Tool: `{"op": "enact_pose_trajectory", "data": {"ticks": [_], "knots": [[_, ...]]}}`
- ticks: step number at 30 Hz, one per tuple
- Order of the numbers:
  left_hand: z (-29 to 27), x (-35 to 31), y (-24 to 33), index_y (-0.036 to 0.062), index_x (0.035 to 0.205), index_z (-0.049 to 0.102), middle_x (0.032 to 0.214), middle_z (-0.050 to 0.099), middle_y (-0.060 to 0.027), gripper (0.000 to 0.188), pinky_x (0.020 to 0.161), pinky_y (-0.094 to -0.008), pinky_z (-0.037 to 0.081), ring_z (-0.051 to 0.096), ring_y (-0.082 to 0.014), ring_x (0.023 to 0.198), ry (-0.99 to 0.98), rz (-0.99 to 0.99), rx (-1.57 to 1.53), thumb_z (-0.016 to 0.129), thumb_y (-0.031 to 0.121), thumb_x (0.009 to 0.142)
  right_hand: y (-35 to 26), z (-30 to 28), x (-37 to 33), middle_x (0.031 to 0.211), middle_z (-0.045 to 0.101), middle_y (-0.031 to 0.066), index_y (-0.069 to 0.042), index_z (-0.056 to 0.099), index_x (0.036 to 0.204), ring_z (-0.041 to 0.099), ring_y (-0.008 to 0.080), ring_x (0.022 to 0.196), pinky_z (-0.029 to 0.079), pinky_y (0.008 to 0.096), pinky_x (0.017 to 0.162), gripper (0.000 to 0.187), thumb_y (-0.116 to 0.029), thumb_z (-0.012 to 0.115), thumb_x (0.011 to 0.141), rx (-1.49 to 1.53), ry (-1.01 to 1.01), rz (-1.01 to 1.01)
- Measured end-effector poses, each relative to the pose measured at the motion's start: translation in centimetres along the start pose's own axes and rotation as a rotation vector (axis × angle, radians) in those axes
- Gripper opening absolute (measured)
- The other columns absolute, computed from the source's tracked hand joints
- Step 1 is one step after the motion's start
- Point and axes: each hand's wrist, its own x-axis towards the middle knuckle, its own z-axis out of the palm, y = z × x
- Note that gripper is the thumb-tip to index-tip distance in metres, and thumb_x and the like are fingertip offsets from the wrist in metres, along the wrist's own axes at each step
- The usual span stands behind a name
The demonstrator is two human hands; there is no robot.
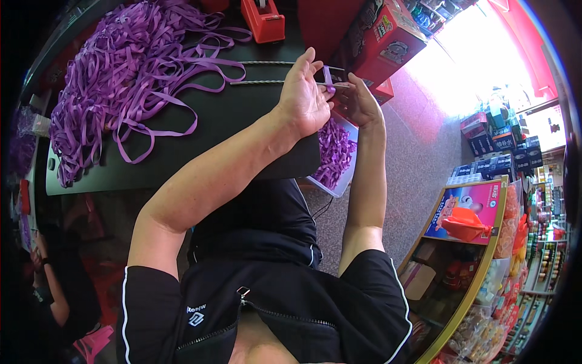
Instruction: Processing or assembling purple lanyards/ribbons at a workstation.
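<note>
Two twisted metal rods [260, 82] stick out side by side over the dark table's right end. A short loop of purple ribbon [328, 79] lies across both rods near their tips. My left hand [303, 100] is beside the loop, palm turned up, its fingers apart and some fingertips by the ribbon's near end. From the other side my right hand [364, 104] reaches to the rod tips, fingers bent in at the ribbon; its fingertips are partly hidden. A big heap of purple ribbon [115, 73] covers the table's left, with loose loops trailing toward the rods.
Below the table's right end stands a pale plastic bin [341, 187] holding purple ribbon pieces. A red tape dispenser [264, 21] sits at the back, and red cartons [382, 42] stand beyond. A display case [467, 242] is at right. Another person's arm [54, 291] shows at lower left.
</note>
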Motion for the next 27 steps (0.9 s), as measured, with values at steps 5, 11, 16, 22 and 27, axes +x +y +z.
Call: {"op": "enact_pose_trajectory", "data": {"ticks": [5, 11, 16, 22, 27], "knots": [[-0.1, -0.1, 0.1, 0.0108, 0.144, 0.017, 0.150, 0.001, -0.0310, 0.085, 0.112, -0.0461, -0.011, -0.001, -0.0373, 0.142, -0.032, -0.012, -0.003, 0.052, 0.060, 0.084, -0.7, 0.9, -0.7, 0.074, 0.061, -0.0040, -0.012, 0.068, 0.084, 0.046, 0.0083, 0.063, 0.036, 0.0267, 0.061, 0.029, -0.041, 0.069, 0.081, -0.077, 0.057, -0.063], [0.1, -0.2, 0.2, 0.0111, 0.144, 0.015, 0.149, 0.000, -0.0314, 0.088, 0.113, -0.0457, -0.010, -0.001, -0.0372, 0.142, -0.016, -0.007, -0.009, 0.054, 0.060, 0.083, -0.6, 1.2, -0.5, 0.071, 0.058, -0.0030, -0.012, 0.068, 0.084, 0.047, 0.0090, 0.059, 0.037, 0.0262, 0.056, 0.021, -0.032, 0.069, 0.082, -0.060, 0.088, -0.107], [0.0, -0.1, 0.2, 0.0113, 0.145, 0.012, 0.149, -0.007, -0.0324, 0.089, 0.113, -0.0460, -0.011, -0.007, -0.0375, 0.142, 0.010, -0.011, -0.021, 0.054, 0.060, 0.083, 1.2, 1.0, 0.7, 0.081, 0.065, 0.0040, -0.008, 0.066, 0.090, 0.060, 0.0159, 0.070, 0.049, 0.0306, 0.064, 0.014, -0.021, 0.064, 0.083, 0.161, -0.136, 0.029], [0.2, -0.2, 0.1, 0.0110, 0.145, 0.012, 0.149, -0.010, -0.0333, 0.089, 0.113, -0.0465, -0.010, -0.008, -0.0384, 0.142, 0.014, 0.007, -0.013, 0.054, 0.060, 0.083, 4.0, 1.3, 3.7, 0.096, 0.066, 0.0169, 0.003, 0.059, 0.103, 0.066, 0.0252, 0.088, 0.054, 0.0401, 0.081, 0.021, -0.009, 0.056, 0.086, 0.551, -0.462, 0.073], [0.3, -0.1, 0.1, 0.0106, 0.145, 0.015, 0.148, -0.008, -0.0339, 0.088, 0.113, -0.0466, -0.009, -0.006, -0.0398, 0.142, 0.016, 0.010, -0.017, 0.054, 0.059, 0.084, 5.7, 2.0, 5.0, 0.097, 0.066, 0.0149, 0.000, 0.060, 0.104, 0.066, 0.0240, 0.088, 0.055, 0.0380, 0.081, 0.021, -0.008, 0.060, 0.084, 0.760, -0.721, -0.001]]}}
